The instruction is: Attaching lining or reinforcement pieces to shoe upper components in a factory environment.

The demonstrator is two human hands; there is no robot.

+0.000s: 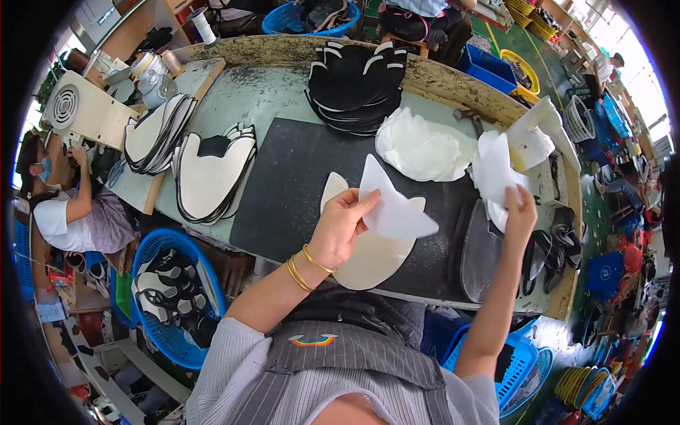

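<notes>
My left hand [340,225] pinches a thin white curved cut piece [397,209] between thumb and fingers. It is held above a cream shoe-upper piece [372,258] that lies on the black mat [283,177] and is partly covered by the hand and the white piece. To the right, my right hand [520,207] has its fingers closed on the lower end of some white cut pieces [494,164]; how many are gripped is unclear. A loose pile of similar white pieces [425,145] sits at the mat's far edge, between the hands.
Stacked black pieces [358,88] stand beyond the mat. Two stacks of cream uppers [212,177] lie to the left. A hammer [469,117], a dark rounded plate [482,251] and scissors [530,265] are at right. A blue basket [177,301] stands beside the table; a co-worker [74,205] sits left.
</notes>
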